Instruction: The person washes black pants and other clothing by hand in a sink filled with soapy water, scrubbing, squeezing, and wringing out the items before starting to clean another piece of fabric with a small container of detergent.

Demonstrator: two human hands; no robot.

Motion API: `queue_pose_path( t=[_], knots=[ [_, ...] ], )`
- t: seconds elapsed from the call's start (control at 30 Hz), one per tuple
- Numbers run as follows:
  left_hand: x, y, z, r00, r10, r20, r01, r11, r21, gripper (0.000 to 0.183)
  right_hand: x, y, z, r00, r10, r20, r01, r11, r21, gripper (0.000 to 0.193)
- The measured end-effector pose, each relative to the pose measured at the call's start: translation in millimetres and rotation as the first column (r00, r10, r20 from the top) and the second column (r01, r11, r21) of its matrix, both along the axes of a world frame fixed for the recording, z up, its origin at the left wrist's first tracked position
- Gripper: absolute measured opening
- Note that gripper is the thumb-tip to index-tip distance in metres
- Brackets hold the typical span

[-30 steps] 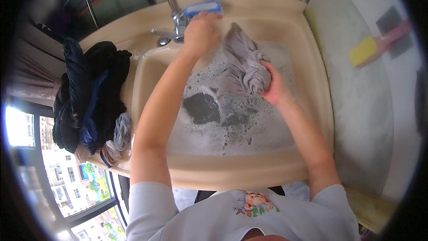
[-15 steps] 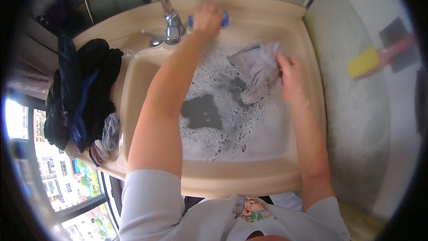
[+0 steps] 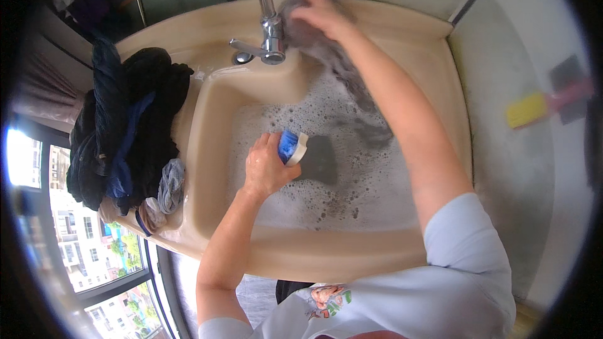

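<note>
My left hand point(image 3: 267, 164) is closed round a scrub brush point(image 3: 289, 146) with blue bristles and a white body, just above the soapy water point(image 3: 370, 204). Back by the tap, my right hand point(image 3: 324, 14) grips a wet grey cloth point(image 3: 336, 56); motion blurs its fingertips. The cloth lies partly on the rear ledge of the beige sink point(image 3: 414, 28) and trails down the inner wall into the foam. What kind of garment it is, I cannot make out.
A chrome tap point(image 3: 272, 34) with a side lever rises at the back. Dark clothes point(image 3: 129, 138) are heaped on the left ledge, with a small grey cloth point(image 3: 171, 185) beside them. A yellow-and-pink brush point(image 3: 531, 110) hangs on the right wall. A window is at the left.
The brush has come from the rear ledge to over the water in my left hand. My right hand has carried the grey cloth from the basin's right side to the ledge beside the tap.
</note>
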State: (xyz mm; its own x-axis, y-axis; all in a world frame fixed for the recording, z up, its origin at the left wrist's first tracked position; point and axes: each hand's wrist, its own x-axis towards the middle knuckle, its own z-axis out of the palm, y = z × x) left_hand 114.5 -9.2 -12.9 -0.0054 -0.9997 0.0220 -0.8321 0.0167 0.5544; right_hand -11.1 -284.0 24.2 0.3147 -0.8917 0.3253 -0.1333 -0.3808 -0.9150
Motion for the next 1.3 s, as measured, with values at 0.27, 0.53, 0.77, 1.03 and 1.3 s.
queue_pose_path(
  t=[0.27, 0.53, 0.77, 1.03, 1.3],
  knots=[
    [18, 2, -16, 0.989, 0.067, -0.134, -0.034, 0.971, 0.235, 0.044, 38, -29, -49, 0.621, 0.02, -0.783, -0.19, 0.974, -0.127, 0.037],
    [22, -4, -17, 0.99, 0.074, -0.117, -0.052, 0.983, 0.178, 0.048, -117, -17, -47, 0.672, -0.301, -0.676, 0.174, 0.952, -0.252, 0.034],
    [20, -4, -19, 0.989, 0.113, -0.099, -0.086, 0.967, 0.238, 0.051, -181, 8, -24, 0.392, -0.344, -0.853, 0.39, 0.902, -0.184, 0.039],
    [18, -9, -17, 0.986, 0.098, -0.135, -0.051, 0.947, 0.318, 0.05, -252, 7, -35, 0.207, -0.529, -0.823, 0.584, 0.741, -0.33, 0.074],
    [21, -8, -29, 0.991, 0.038, -0.125, -0.016, 0.986, 0.167, 0.047, -249, 33, -22, 0.19, -0.323, -0.927, 0.536, 0.825, -0.178, 0.047]
  ],
)
